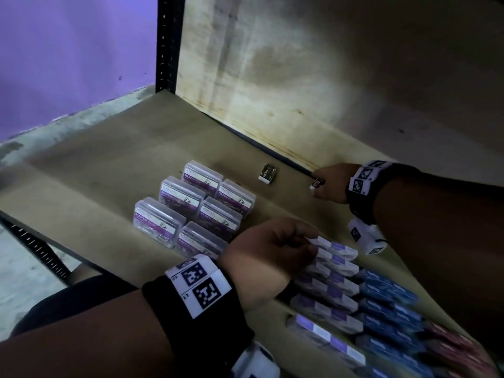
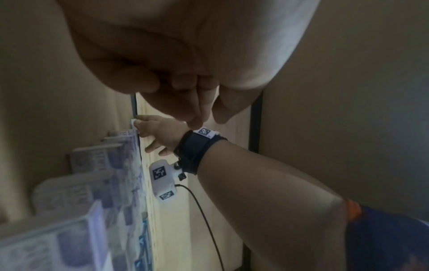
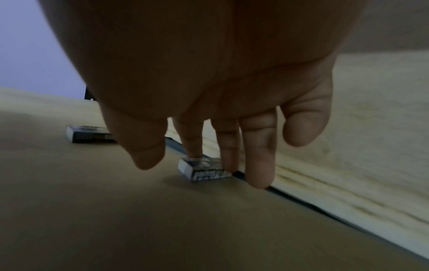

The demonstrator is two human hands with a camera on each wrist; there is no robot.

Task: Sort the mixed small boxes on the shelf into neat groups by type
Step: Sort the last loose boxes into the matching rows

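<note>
Right hand: the right hand [image 1: 331, 184] reached to the back of the shelf [image 1: 109, 148], fingers extended downward, the index and middle fingertips [image 3: 195, 152] touching a tiny dark box [image 3: 204, 169]; the thumb stood apart, so nothing was yet pinched.
Left hand: the left hand [image 1: 268, 248] was loosely curled with nothing enclosed, its fingertips touching the end of the white-and-purple boxes [image 1: 331, 279], probably to keep that row square.
Tiny dark box: it lay flat against the dark strip where the shelf met the back panel [image 1: 272, 77], likely a stray awaiting its group.
Second dark box: a matching dark box [image 1: 268, 173] lay near it, to the left, apart from every group; the two probably belong together.
Clear cases: six clear paper-clip cases [image 1: 195, 208] sat in two tidy rows, already grouped.
Coloured rows: blue boxes [image 1: 390, 304] ran just beside the white-and-purple row, with red boxes [image 1: 452, 347] beyond, each type in its own line.
Progress: most sorting looked done.
</note>
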